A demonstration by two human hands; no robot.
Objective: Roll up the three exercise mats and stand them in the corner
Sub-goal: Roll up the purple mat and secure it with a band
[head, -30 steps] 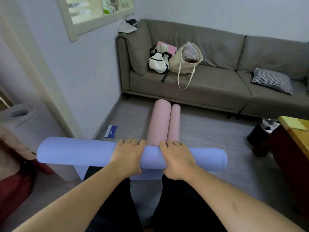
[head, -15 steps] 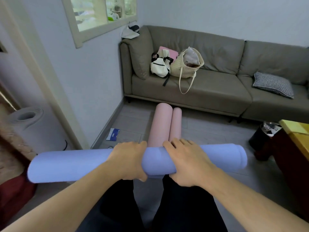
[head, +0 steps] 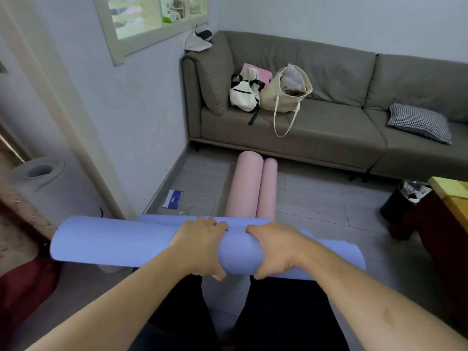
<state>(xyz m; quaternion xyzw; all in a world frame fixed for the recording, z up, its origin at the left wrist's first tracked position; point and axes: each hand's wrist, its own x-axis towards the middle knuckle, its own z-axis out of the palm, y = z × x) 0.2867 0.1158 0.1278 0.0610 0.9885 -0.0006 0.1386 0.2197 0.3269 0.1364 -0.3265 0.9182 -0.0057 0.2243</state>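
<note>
Grey plank flooring (head: 316,198) runs up to a taupe sectional sofa (head: 329,127) set against pale walls, with an interior window (head: 152,19) in the wall on the left. On the sofa seat stands a cream tote bag (head: 286,97), open at the top and stuffed with crumpled pale material; one long strap hangs over the seat edge. Just beside it sits a white backpack (head: 243,96) with black straps, and something pink shows behind both. A houndstooth cushion (head: 419,122) lies farther right. A black waste bin (head: 402,206) holding crumpled clear plastic stands beside a dark wooden tabletop (head: 453,196) with a yellow surface.

Two smooth pink rolled mats (head: 249,183) lie side by side on the floor, touching along their length, their far ends near the sofa base. Across their near ends lies the periwinkle exercise mat (head: 121,241), a thick matte foam cylinder held crosswise over the person's black-trousered legs; a loose flap of it shows along the far side. The left hand (head: 200,245) and the right hand (head: 276,247) both wrap the roll near its middle, fingers curled over the top, thumbs underneath. A grey rolled mat (head: 38,173) stands upright at the left, its spiral end visible. A small blue-and-white packet (head: 173,198) lies on the floor by the skirting.
</note>
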